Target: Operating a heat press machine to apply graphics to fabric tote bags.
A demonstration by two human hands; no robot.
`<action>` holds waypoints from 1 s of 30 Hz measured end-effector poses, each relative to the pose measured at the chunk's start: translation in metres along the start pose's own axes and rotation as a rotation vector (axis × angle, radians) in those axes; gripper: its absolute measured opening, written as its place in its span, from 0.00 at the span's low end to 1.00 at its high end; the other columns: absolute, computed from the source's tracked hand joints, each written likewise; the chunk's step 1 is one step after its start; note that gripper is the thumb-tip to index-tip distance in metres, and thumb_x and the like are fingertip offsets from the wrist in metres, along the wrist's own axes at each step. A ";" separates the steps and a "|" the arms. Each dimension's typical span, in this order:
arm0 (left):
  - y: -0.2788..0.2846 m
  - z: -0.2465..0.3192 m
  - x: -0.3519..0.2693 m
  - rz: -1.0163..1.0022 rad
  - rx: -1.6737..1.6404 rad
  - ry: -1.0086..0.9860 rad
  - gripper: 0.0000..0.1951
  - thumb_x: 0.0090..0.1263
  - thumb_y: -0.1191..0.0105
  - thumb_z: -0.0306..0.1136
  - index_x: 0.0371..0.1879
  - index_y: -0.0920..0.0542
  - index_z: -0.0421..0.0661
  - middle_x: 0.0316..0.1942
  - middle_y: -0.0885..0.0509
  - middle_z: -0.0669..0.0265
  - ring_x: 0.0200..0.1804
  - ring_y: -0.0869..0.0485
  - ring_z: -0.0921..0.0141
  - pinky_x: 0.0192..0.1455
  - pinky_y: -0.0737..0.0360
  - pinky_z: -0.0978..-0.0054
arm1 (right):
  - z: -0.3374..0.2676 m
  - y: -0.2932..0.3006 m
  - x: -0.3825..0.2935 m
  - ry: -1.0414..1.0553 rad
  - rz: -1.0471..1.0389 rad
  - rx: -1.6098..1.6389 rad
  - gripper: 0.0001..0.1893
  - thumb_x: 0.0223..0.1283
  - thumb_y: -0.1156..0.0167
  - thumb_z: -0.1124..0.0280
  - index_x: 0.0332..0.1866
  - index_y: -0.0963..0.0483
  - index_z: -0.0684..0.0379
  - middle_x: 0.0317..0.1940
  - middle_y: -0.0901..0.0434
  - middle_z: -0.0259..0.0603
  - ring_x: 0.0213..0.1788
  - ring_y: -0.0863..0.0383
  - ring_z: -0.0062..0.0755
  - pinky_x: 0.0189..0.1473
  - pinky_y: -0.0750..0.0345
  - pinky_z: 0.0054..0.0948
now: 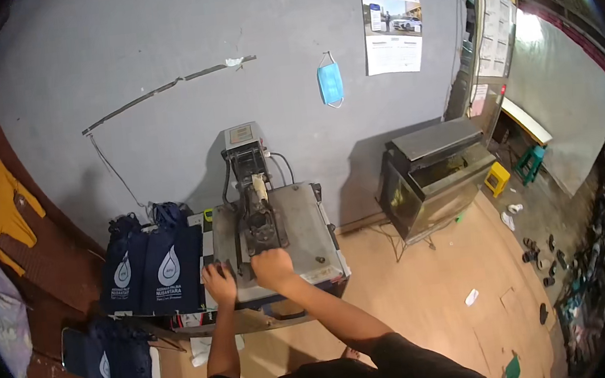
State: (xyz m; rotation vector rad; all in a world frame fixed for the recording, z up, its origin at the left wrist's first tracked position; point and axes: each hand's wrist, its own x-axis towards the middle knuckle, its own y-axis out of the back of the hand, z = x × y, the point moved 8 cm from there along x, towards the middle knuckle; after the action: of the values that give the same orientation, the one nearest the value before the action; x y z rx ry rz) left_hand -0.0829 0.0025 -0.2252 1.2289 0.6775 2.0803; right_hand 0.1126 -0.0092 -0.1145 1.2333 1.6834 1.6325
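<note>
In front of me on a low table stands a heat press (301,227) with a wide grey upper plate and a dark lever arm. The plate looks lowered, and whatever lies under it is hidden. My right hand (274,268) is closed in a fist around the press handle, which is mostly hidden by the fingers. At the plate's front left edge rests my left hand (220,284), palm down with its fingers somewhat apart. Just left of it lie two navy fabric bags (171,272) with white drop-shaped prints and lettering.
More navy bags (126,370) and a phone-like dark slab (74,347) lie lower left. Yellow cloth (6,206) hangs at the left. A glass tank (432,176) on a stand is to the right. A blue face mask (330,83) hangs on the wall.
</note>
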 end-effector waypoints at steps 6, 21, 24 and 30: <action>-0.002 -0.002 -0.001 -0.045 -0.102 -0.006 0.21 0.71 0.48 0.42 0.55 0.28 0.39 0.46 0.23 0.50 0.51 0.26 0.49 0.53 0.28 0.54 | 0.003 -0.003 0.001 -0.099 0.173 -0.108 0.05 0.40 0.38 0.66 0.22 0.19 0.54 0.22 0.17 0.45 0.27 0.15 0.41 0.30 0.20 0.36; -0.007 -0.020 -0.014 -0.377 -0.197 -0.140 0.28 0.70 0.48 0.46 0.62 0.32 0.37 0.61 0.32 0.46 0.63 0.34 0.48 0.62 0.33 0.48 | -0.008 0.008 0.001 -0.312 0.036 -0.192 0.12 0.34 0.34 0.62 0.27 0.18 0.56 0.25 0.17 0.47 0.33 0.15 0.45 0.36 0.19 0.39; -0.005 -0.020 -0.011 -0.289 -0.182 -0.177 0.30 0.70 0.48 0.47 0.62 0.33 0.37 0.63 0.34 0.45 0.63 0.34 0.47 0.63 0.32 0.49 | -0.009 0.002 0.003 -0.321 0.018 -0.196 0.11 0.37 0.36 0.62 0.27 0.18 0.56 0.26 0.17 0.47 0.34 0.15 0.44 0.37 0.19 0.39; -0.013 -0.024 -0.007 -0.282 -0.278 -0.200 0.31 0.69 0.48 0.49 0.64 0.34 0.38 0.65 0.36 0.43 0.64 0.34 0.43 0.63 0.30 0.50 | -0.005 0.001 0.007 -0.336 -0.025 -0.252 0.14 0.30 0.36 0.62 0.30 0.16 0.50 0.24 0.17 0.46 0.33 0.15 0.47 0.39 0.19 0.41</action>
State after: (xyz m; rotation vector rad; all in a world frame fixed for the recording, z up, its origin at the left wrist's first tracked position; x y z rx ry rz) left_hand -0.0983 0.0038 -0.2482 1.0954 0.4243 1.7254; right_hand 0.1052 -0.0059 -0.1115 1.2697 1.2441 1.4716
